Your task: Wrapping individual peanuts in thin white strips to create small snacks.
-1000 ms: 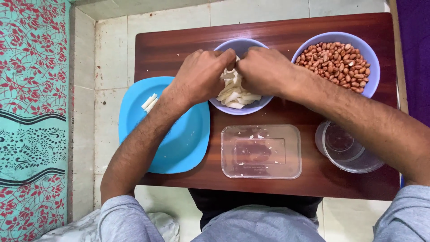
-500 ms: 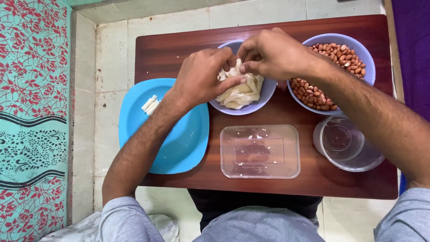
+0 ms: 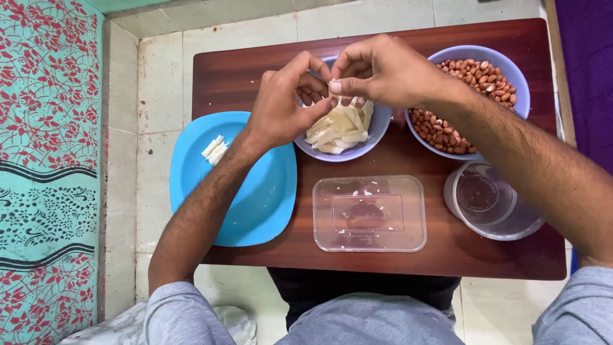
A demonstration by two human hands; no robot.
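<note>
Dark-red wood, one low table (image 3: 255,70), carries everything. Since a second ago I've lifted both hands clear of the middle lavender bowl (image 3: 378,128): my left hand (image 3: 281,105) and right hand (image 3: 383,70) now pinch one pale strip (image 3: 334,86) just above it. I count one blue plate (image 3: 255,191) left of that bowl, holding about three strips (image 3: 213,149), two bowls, one peanut-filled (image 3: 511,70), two clear containers (image 3: 369,214).

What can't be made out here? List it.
Head view only:
- Piece pinched between left hand and right hand: fingertips cover most of it.
- Middle bowl: far rim behind both hands.
- Nut bowl: near-left side under the right wrist.
- Rectangular container: specks too small to identify.
</note>
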